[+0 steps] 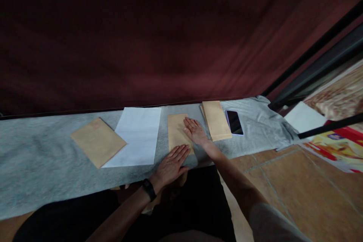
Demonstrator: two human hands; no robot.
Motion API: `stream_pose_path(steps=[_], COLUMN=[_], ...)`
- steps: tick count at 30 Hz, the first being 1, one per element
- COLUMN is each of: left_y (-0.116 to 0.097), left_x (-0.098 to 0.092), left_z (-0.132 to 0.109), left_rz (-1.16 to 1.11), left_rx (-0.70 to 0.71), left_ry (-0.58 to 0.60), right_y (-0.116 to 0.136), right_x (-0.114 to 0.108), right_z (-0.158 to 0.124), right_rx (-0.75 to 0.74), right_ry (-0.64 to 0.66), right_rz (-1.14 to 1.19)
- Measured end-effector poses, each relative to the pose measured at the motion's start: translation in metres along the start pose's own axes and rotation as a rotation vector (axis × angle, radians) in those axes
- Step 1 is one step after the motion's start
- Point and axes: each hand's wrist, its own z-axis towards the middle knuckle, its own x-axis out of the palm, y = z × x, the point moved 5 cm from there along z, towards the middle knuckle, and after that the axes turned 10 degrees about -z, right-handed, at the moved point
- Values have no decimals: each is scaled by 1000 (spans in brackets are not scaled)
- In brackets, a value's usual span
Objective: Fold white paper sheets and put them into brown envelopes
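Observation:
A brown paper envelope (177,130) lies upright in front of me on the grey cloth. My left hand (172,164), with a black band on its wrist, rests flat across the envelope's near end, fingers stretched out. Flat on its right side is my right hand (195,132), fingers extended and touching the paper. Neither hand grips anything. To the left, white paper sheets (138,136) lie partly under another brown envelope (98,141), which is turned at an angle. Right of my right hand sits a small stack of brown envelopes (217,121).
A phone (235,122) with a purple edge lies beside the stack. The grey cloth (42,159) covers a narrow surface against a dark red hanging fabric (170,45). Black bars (326,130) and a colourful printed box (337,145) stand at right, above a tiled floor (306,181).

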Motion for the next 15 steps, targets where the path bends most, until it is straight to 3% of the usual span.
stream_pose_path(steps=[7, 15], left_y=[4, 5], left_x=[5, -1], left_z=[-3, -4], left_rz=[-5, -71], left_rx=[4, -21], left_ry=[-26, -78], right_y=[15, 38], right_x=[1, -1], right_z=[-28, -73], right_rx=[-97, -137], right_ry=[15, -2], right_rz=[-97, -50])
